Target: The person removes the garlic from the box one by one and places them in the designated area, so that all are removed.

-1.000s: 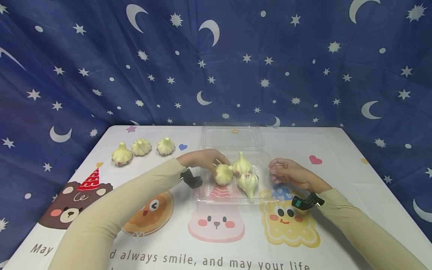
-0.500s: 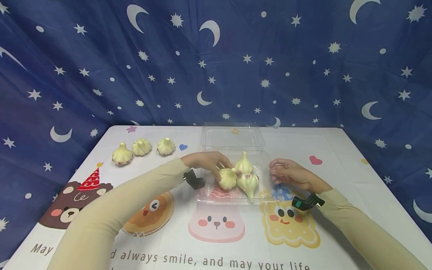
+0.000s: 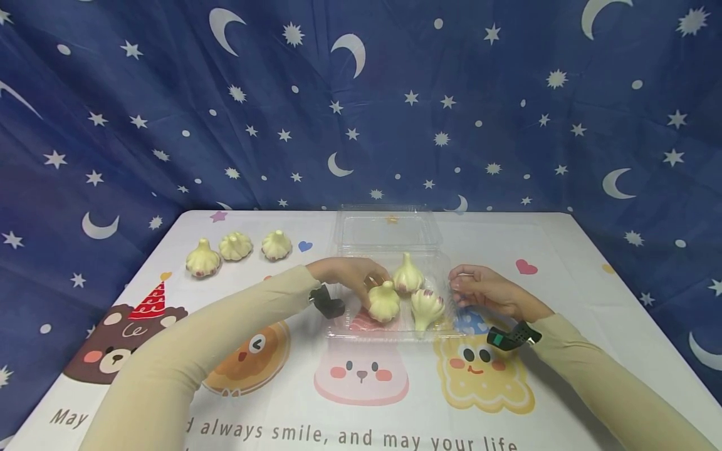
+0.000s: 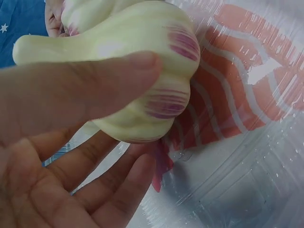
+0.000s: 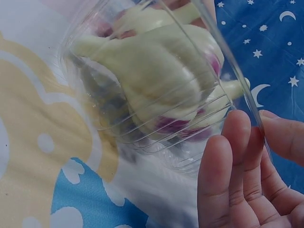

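A clear plastic clamshell box [image 3: 350,329] lies opened in the middle of the table, with three garlic bulbs in its base. My left hand [image 3: 352,275] reaches in over the left wall and holds the left garlic bulb [image 3: 384,302]; its thumb [image 4: 109,80] lies across that bulb in the left wrist view. Behind and to the right stands a second garlic bulb [image 3: 408,274]. The third garlic bulb [image 3: 427,307] leans with its stem toward the front. At the box's right side, my right hand [image 3: 485,291] pinches the rim [image 5: 251,111] between thumb and fingers.
Three more garlic bulbs, a left one [image 3: 203,258], a middle one [image 3: 235,246] and a right one [image 3: 276,245], sit at the table's back left. The transparent lid [image 3: 389,232] lies folded back behind the base. A starry blue curtain [image 3: 361,113] hangs behind the table.
The left hand has brought its garlic bulb slightly right and forward in the box, and the bulb's stem has turned up. The front right bulb has shifted right and tilted. The right hand stays put.
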### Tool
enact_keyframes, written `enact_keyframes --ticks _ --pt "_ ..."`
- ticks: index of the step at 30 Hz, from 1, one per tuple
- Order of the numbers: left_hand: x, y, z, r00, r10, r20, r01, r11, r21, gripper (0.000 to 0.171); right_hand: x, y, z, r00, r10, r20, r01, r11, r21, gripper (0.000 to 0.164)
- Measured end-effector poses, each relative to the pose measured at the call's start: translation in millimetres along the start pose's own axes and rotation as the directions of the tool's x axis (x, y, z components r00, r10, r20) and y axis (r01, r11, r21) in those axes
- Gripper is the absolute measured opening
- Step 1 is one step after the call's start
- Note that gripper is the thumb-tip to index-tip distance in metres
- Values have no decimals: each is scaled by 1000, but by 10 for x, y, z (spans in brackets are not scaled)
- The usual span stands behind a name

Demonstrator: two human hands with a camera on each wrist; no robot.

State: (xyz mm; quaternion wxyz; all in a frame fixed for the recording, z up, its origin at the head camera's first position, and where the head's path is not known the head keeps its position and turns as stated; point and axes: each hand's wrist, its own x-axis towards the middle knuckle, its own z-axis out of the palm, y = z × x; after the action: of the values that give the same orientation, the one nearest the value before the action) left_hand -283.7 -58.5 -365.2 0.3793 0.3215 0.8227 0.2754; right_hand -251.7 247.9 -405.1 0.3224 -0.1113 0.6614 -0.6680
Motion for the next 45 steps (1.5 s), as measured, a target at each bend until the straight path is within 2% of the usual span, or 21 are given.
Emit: enact_keyframes --ticks 10,19,33,45 --pt "11 13 -3 999 27 24 -27 1000 -4 64 13 5 -17 1000 -1 1 1 1000 -14 10" --pt "22 37 -7 998 45 39 -47 997 56 59 1 16 -19 1000 -14 12 14 1000 -8 10" --pt "44 53 9 999 33 1 -33 998 49 59 13 14 -22 1000 8 -3 -8 999 -32 10" --pt "-24 95 3 999 34 -14 -33 998 53 53 15 20 -18 1000 -10 14 10 1000 -9 10"
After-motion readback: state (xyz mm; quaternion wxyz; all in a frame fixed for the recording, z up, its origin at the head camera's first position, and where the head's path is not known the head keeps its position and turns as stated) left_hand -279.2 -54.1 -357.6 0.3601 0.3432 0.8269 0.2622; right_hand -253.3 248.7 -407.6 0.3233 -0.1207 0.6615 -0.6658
